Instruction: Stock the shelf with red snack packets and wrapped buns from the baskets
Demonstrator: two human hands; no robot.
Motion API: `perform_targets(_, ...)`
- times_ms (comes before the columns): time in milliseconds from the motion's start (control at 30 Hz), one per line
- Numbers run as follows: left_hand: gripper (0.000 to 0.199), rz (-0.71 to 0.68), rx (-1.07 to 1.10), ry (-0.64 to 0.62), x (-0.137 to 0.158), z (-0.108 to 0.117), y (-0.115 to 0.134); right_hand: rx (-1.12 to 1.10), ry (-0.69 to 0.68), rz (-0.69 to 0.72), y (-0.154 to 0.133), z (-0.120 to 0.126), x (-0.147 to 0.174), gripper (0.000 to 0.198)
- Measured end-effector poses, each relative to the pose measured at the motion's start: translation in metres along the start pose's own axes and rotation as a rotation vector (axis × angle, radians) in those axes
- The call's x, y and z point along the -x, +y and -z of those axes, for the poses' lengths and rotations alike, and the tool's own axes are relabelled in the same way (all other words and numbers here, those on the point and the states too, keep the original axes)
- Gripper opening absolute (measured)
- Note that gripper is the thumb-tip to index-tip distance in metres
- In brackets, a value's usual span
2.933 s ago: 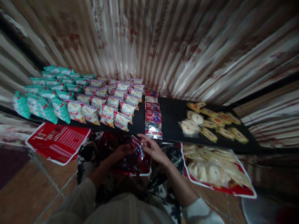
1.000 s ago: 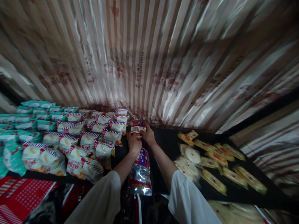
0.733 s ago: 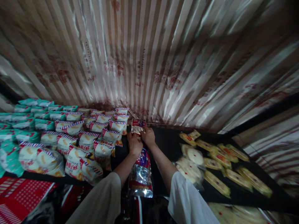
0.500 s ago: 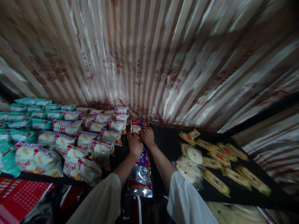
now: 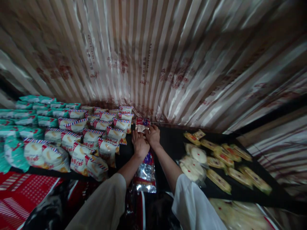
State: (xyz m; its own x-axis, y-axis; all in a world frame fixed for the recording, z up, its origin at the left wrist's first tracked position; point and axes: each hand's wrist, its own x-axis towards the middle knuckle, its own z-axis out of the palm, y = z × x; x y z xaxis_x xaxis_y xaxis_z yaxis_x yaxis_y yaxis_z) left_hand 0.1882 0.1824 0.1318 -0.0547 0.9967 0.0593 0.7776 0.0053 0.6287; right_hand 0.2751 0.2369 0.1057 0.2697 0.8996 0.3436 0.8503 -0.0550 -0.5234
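Observation:
At the back of the black table, by the curtain, is a red and purple snack packet point(image 5: 143, 121) with a pale lower part. My left hand point(image 5: 141, 145) is closed on its near left side, fingers pointing forward. My right hand point(image 5: 153, 136) grips the near right side, its fingers bent over the edge. Both hands hide the packet's near end. Under my wrists lies a silver and purple foil bag point(image 5: 145, 172), lengthwise toward me. Whether the packet touches this bag is hidden.
On the left stand rows of white snack bags point(image 5: 88, 137) and teal bags point(image 5: 25, 119). To the right lie flat round packs point(image 5: 192, 167) and long yellow packs point(image 5: 218, 180). A red basket point(image 5: 21, 191) is at lower left. A striped curtain point(image 5: 144, 64) closes off the back.
The view has shifted slightly, so the table's near items appear higher. Both hands stay at the packet, and the right hand's fingers look more bent over its near edge.

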Motion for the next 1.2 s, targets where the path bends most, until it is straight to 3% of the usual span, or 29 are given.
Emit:
perform_targets(200,0.040,-0.123,0.146,0.071,0.032,0.014,-0.002,-0.126,0.022,0.031,-0.011,0.022,0.032,0.029)
perform_targets(367,0.044,-0.228,0.295,0.099,0.080,0.030,-0.015,-0.290,0.047,0.103,-0.031,0.050,0.078,0.030)
perform_targets(533,0.044,-0.360,0.392,0.079,0.151,0.045,-0.059,-0.482,0.069,0.226,-0.060,0.079,0.158,0.032)
perform_targets(633,0.037,-0.402,0.403,-0.035,0.194,0.051,-0.101,-0.539,-0.014,0.268,-0.073,0.083,0.215,0.032)
perform_targets(700,0.033,-0.338,0.389,-0.142,0.214,0.054,-0.130,-0.554,-0.127,0.247,-0.077,0.075,0.249,0.033)
perform_targets(800,0.034,-0.030,0.214,-0.299,0.224,0.055,-0.167,-0.485,-0.402,0.136,-0.076,0.047,0.287,0.033)
perform_targets(900,0.031,0.245,-0.001,-0.464,0.217,0.055,-0.194,-0.340,-0.670,-0.023,-0.073,0.015,0.310,0.031)
perform_targets(1000,0.028,0.352,-0.078,-0.533,0.203,0.051,-0.215,-0.322,-0.890,-0.151,-0.072,-0.014,0.323,0.036)
perform_targets(1067,0.029,0.380,-0.092,-0.545,0.195,0.047,-0.228,-0.358,-0.965,-0.282,-0.073,-0.029,0.328,0.036)
perform_targets(1200,0.029,0.409,-0.109,-0.544,0.181,0.040,-0.249,-0.531,-0.951,-0.534,-0.076,-0.055,0.334,0.036)
